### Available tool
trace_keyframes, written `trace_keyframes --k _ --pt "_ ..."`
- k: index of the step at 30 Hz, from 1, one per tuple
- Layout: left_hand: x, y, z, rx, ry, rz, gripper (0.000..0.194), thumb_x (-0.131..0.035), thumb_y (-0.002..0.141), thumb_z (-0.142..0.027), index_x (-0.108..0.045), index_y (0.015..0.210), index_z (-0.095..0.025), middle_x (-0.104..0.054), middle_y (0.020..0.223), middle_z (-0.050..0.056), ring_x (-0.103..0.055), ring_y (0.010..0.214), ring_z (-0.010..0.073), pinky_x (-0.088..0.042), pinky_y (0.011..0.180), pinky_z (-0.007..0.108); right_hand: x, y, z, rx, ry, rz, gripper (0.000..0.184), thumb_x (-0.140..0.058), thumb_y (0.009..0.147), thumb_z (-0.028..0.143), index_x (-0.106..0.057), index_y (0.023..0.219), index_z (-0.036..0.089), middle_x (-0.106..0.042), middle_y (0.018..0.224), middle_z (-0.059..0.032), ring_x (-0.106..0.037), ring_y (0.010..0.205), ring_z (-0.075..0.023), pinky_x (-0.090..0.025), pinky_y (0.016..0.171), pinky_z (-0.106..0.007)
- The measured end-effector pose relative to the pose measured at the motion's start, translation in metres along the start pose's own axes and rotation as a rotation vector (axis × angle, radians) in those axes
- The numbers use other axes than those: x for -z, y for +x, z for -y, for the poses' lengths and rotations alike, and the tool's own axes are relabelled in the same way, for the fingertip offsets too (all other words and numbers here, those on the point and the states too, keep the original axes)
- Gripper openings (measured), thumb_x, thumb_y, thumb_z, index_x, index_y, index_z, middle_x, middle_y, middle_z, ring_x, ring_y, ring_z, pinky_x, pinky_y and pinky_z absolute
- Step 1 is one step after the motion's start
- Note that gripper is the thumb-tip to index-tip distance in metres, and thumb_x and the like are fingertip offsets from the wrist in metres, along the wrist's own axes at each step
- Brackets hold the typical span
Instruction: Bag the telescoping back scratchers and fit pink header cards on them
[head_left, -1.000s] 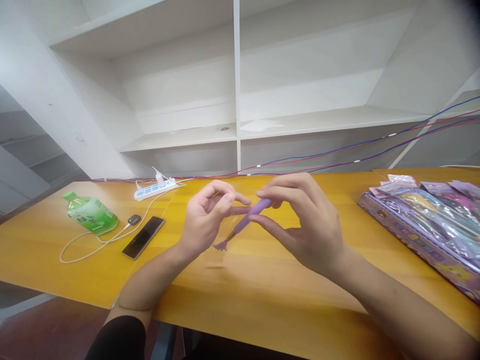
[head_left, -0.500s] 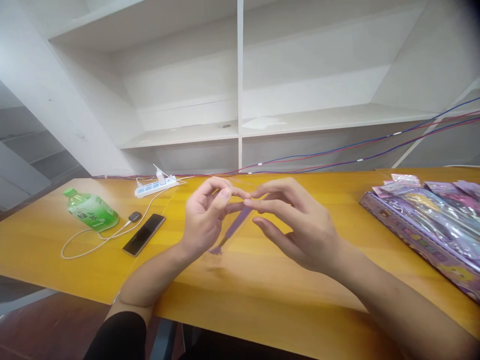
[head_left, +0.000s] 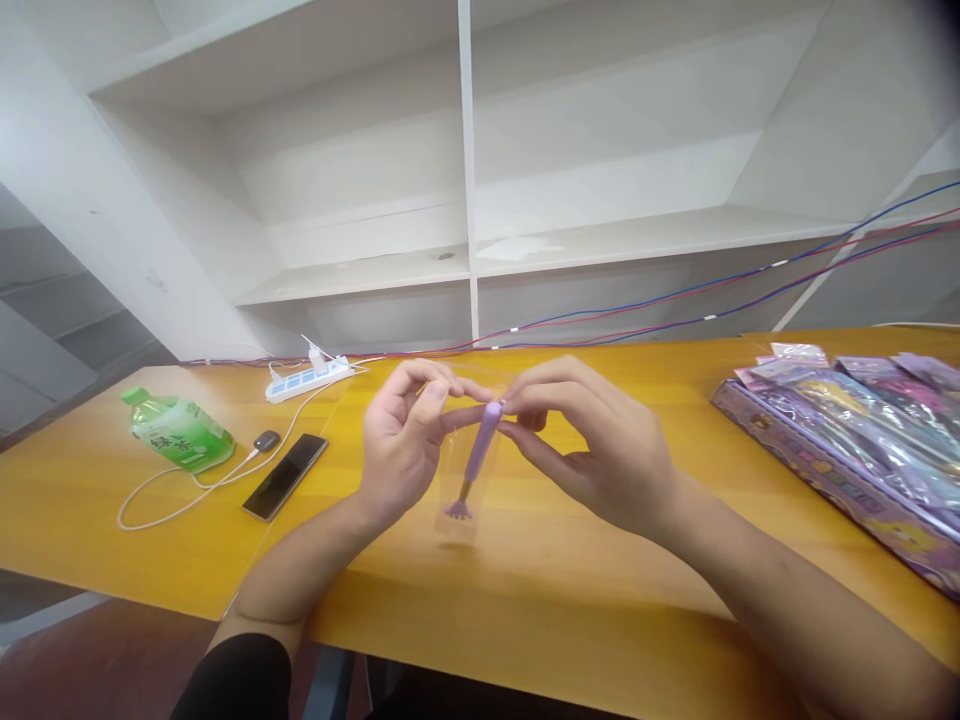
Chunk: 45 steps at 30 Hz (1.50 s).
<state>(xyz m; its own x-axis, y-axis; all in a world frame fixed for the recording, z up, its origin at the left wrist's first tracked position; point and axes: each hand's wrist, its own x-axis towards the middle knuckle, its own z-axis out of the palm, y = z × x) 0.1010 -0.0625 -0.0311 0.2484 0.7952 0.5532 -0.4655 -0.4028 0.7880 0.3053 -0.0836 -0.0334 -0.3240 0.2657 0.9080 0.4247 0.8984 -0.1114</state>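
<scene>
Between my hands hangs a clear plastic bag with a slim purple-handled tool inside. The tool tilts, its rounded purple end up and a small flared, scalloped end down; I cannot make out its exact kind. My left hand grips the bag's upper edge at the left, fingers stretched toward the tool's top and thumb raised. At the right of that same edge, my right hand pinches the film between thumb and fingertips. The bag's clear film is hard to follow between the fingers.
On the right, a purple printed box holds several shiny plastic-wrapped packets. A green bottle, a phone and a white cable lie at left. A power strip sits at the wooden table's back, below white shelves.
The bagged tool has swung more upright, and its purple top now shows between the hands. My right thumb has come up to the fingertips in a pinch. The view has shifted slightly.
</scene>
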Motion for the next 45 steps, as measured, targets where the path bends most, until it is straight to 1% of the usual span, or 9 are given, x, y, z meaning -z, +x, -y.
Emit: trace_keyframes --k 3,8,17,21,26,32,35,39,45 --pt "-0.001 -0.001 0.001 0.019 0.013 0.001 0.014 -0.064 0.105 -0.031 -0.064 0.097 -0.019 -0.063 0.098 0.002 -0.076 0.102 0.0202 -0.07 0.09 0.042 -0.001 0.0 0.0 0.021 -0.011 -0.009 0.023 -0.07 0.098 0.006 -0.067 0.118 0.018 -0.068 0.106 -0.0074 -0.066 0.085 -0.0121 -0.062 0.074 -0.026" --pt "-0.003 -0.003 0.005 0.046 0.031 0.019 0.015 -0.064 0.106 -0.032 -0.063 0.098 -0.02 -0.067 0.098 0.004 -0.074 0.107 0.0201 -0.067 0.083 0.031 -0.004 -0.004 0.0 0.036 -0.029 0.022 0.027 -0.069 0.099 0.008 -0.07 0.122 0.021 -0.069 0.109 -0.0083 -0.072 0.095 -0.0165 -0.064 0.078 -0.029" --pt "-0.004 -0.003 0.008 0.069 0.03 0.037 0.017 -0.065 0.105 -0.035 -0.064 0.097 -0.02 -0.067 0.099 0.004 -0.072 0.105 0.0194 -0.064 0.09 0.035 -0.008 -0.004 0.003 0.011 -0.087 -0.018 0.021 -0.071 0.1 0.014 -0.067 0.119 0.022 -0.069 0.104 -0.0062 -0.07 0.084 -0.0134 -0.064 0.073 -0.028" --pt "-0.004 -0.004 0.015 0.08 0.037 0.025 0.016 -0.066 0.105 -0.033 -0.063 0.096 -0.02 -0.068 0.098 0.004 -0.07 0.097 0.0154 -0.06 0.089 0.029 -0.008 -0.004 0.005 -0.001 -0.054 -0.054 0.019 -0.072 0.099 0.01 -0.066 0.111 0.024 -0.073 0.101 -0.0045 -0.071 0.081 -0.0132 -0.062 0.073 -0.027" --pt "-0.003 -0.005 0.018 0.09 0.002 0.061 0.017 -0.065 0.105 -0.034 -0.063 0.098 -0.02 -0.066 0.1 0.004 -0.069 0.098 0.0155 -0.061 0.091 0.031 -0.009 -0.006 0.008 -0.125 0.026 -0.084 0.02 -0.073 0.097 0.009 -0.062 0.105 0.024 -0.074 0.092 0.0002 -0.072 0.077 -0.0114 -0.061 0.069 -0.024" --pt "0.001 -0.005 0.013 0.096 0.089 0.187 0.025 -0.073 0.101 -0.041 -0.066 0.116 -0.022 -0.065 0.116 0.007 -0.07 0.111 0.0199 -0.063 0.096 0.036 -0.007 -0.004 0.005 -0.309 0.283 -0.112 0.044 -0.072 0.099 0.014 -0.061 0.141 0.025 -0.07 0.09 0.0005 -0.07 0.074 -0.0118 -0.064 0.071 -0.029" --pt "0.002 -0.005 0.011 0.135 0.183 0.249 0.03 -0.077 0.098 -0.033 -0.063 0.122 -0.022 -0.072 0.112 0.008 -0.076 0.102 0.02 -0.066 0.091 0.034 -0.005 -0.002 0.002 -0.382 0.421 -0.098 0.033 -0.069 0.102 0.015 -0.069 0.134 0.023 -0.067 0.09 -0.0011 -0.069 0.076 -0.012 -0.066 0.071 -0.029" --pt "0.0 -0.003 0.008 0.133 0.17 0.201 0.022 -0.074 0.1 -0.035 -0.065 0.112 -0.019 -0.075 0.109 0.008 -0.079 0.085 0.0183 -0.07 0.079 0.035 -0.003 -0.001 0.001 -0.391 0.478 -0.099 0.021 -0.067 0.103 0.017 -0.077 0.12 0.023 -0.063 0.095 -0.0038 -0.067 0.077 -0.012 -0.065 0.064 -0.027" --pt "0.002 -0.001 0.006 0.123 0.159 0.203 0.018 -0.072 0.102 -0.033 -0.065 0.11 -0.018 -0.077 0.098 0.006 -0.08 0.078 0.0182 -0.071 0.074 0.033 -0.002 0.0 0.0 -0.345 0.577 -0.029 0.023 -0.061 0.106 0.014 -0.077 0.119 0.024 -0.058 0.098 -0.0023 -0.069 0.075 -0.0095 -0.065 0.065 -0.026"
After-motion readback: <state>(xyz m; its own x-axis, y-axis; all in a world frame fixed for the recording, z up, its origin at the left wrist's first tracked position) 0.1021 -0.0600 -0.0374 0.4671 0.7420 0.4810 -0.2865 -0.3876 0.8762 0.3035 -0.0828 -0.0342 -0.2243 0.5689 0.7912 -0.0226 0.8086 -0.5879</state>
